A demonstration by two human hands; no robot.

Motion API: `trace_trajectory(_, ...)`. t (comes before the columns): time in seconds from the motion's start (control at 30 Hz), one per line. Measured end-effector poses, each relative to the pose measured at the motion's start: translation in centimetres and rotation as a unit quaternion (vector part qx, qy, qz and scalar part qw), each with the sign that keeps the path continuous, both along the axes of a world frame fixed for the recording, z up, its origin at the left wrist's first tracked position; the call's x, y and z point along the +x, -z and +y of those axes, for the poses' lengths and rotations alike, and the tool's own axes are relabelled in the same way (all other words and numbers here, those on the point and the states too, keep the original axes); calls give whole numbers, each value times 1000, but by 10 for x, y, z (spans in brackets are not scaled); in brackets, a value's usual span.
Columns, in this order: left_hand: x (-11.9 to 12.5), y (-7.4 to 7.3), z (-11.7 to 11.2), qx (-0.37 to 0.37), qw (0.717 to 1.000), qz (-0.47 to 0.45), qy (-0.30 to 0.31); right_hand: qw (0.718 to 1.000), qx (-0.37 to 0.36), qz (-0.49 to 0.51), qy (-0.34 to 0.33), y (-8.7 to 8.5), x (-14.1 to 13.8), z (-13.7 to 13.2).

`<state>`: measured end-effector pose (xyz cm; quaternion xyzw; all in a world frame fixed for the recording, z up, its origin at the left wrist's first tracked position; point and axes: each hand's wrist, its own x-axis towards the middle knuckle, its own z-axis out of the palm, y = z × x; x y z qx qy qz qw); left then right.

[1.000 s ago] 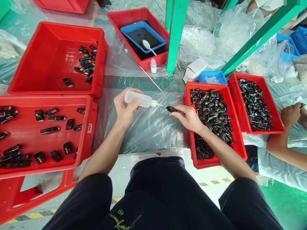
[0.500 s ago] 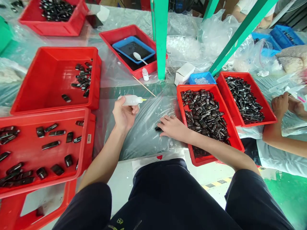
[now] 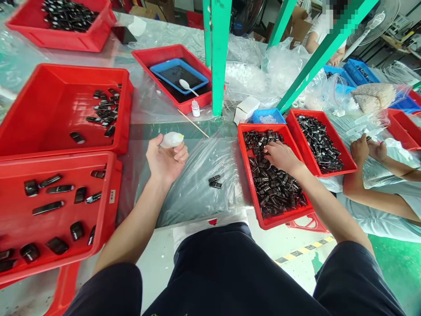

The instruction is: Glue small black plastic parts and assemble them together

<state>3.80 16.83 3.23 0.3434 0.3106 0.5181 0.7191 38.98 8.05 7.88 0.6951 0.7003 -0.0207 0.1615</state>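
Note:
My left hand is closed round a small clear squeeze bottle with a yellow tip, held above the plastic-covered table. My right hand reaches into a red bin heaped with small black parts, palm down, fingers curled among them. Whether it grips a part is hidden. Two black parts lie side by side on the plastic sheet between my hands.
Red bins with scattered black parts stand at my left. A red tray holding a blue dish and white spoon sits behind, beside a green post. Another red bin of parts lies at right, where another person's hands work.
My right hand set a black part on the sheet, then moved right into the bin. My left hand drew the bottle back and tilted it. The camera view shifted upward.

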Motion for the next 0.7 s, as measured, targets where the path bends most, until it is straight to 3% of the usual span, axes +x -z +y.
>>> trace_trajectory(0.3,-1,-2,0,-1,1000,3,2,997,-20,-48,-50,5,1,10)
trace_trajectory(0.43,-2,-1,2,5,1000,-10,6,999,-7,-39,-26,5,3,9)
trace_trajectory(0.57,-1,2,3,16,1000,-7,0,994,60,94,13,3,10,0)
trace_trajectory(0.7,0,4,2,14,1000,-7,-2,940,130,313,49,8,20,-8)
